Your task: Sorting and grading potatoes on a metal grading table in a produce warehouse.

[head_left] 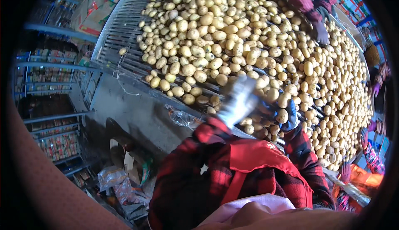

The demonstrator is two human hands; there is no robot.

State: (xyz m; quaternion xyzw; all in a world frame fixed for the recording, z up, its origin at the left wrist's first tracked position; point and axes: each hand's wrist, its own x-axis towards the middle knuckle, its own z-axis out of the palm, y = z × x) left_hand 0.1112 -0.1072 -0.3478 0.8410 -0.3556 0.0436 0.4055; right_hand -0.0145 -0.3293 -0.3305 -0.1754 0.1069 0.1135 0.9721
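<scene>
A thick layer of yellow potatoes (216, 35) covers a metal roller conveyor (118, 30) in front of me. My left hand (240, 101), in a pale glove, is a motion-blurred streak over the conveyor's near edge; its fingers cannot be made out. My right hand (289, 116) wears a blue glove and curls around one potato (282, 115) among the near potatoes. Both my sleeves are red and black plaid, with a red apron below.
Another person's gloved hand (321, 31) reaches into the potatoes at the far right. More sleeves (372, 157) show along the right edge. Blue shelving (54, 84) with boxes stands left. Cardboard and plastic bags (124, 167) lie on the floor below the conveyor.
</scene>
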